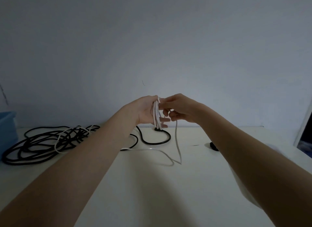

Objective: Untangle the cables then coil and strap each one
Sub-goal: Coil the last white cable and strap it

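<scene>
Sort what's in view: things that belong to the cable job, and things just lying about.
Belongs to the job:
- white cable, partly coiled over the left hand, fed by the right hand
- black cable, heaped on the table with a white strand running through it
- small black item, maybe a strap; too dark to tell

Lying about:
- blue bin at the table's left edge
</scene>
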Demonstrator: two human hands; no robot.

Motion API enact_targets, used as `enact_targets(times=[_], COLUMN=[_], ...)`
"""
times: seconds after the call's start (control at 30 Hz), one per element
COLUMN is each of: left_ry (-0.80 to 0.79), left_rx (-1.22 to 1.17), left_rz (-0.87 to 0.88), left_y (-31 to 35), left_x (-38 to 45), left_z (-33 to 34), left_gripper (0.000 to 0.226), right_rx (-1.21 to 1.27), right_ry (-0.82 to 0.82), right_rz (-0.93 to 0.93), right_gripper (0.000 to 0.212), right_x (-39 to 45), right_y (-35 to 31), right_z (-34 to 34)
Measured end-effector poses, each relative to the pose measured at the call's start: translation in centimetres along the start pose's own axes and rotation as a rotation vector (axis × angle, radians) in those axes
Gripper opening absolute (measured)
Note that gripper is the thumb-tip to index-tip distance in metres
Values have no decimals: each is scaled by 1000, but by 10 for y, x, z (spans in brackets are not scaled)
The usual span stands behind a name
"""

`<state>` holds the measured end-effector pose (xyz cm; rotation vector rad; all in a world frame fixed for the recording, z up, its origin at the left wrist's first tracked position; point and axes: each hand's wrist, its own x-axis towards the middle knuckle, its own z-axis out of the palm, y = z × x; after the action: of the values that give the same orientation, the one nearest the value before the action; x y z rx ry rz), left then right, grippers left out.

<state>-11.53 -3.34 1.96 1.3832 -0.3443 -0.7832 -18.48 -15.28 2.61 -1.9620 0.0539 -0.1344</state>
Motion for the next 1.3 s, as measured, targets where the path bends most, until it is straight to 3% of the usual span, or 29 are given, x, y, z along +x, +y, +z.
enact_targets(times=[0.1,0.2,0.27,0.37,0.53,0.63,0.73,0.87,1.0,1.07,1.17,1.3], left_ry=[-41,14,25,9,94,166,180,6,23,2,-14,-36], left_rx=[35,-39,-110,-83,-82,-20,188,936,1240,1265,1200,809], left_rz=[18,83,109,131,242,282,345,393,349,389,468,410], left_y=[0,-1,-2,-2,3,2,-5,-27,-33,-32,-30,-23], left_x=[1,2,3,3,12,10,8,0,-3,-5,-5,-2], left_z=[0,6,9,7,-18,-27,-25,-7,0,5,10,14], left_gripper=[32,36,37,33,56,63,65,64,51,37,36,32], right_rx=[-15,-34,-9,25,429,514,583,733,771,802,883,799], right_ry=[9,-85,-127,-36,-74,-103,-60,114,223,241,247,179], right_rz=[-36,-61,-84,-124,-126,-110,-54,88,255,301,293,270], right_gripper=[27,34,25,16,33,42,43,38,38,39,39,29], right_x=[0,1,3,6,7,9,12,17,22,22,21,13], right_y=[8,12,13,11,10,9,7,0,4,6,5,3], right_z=[0,5,10,18,23,25,25,13,3,-2,-9,-18])
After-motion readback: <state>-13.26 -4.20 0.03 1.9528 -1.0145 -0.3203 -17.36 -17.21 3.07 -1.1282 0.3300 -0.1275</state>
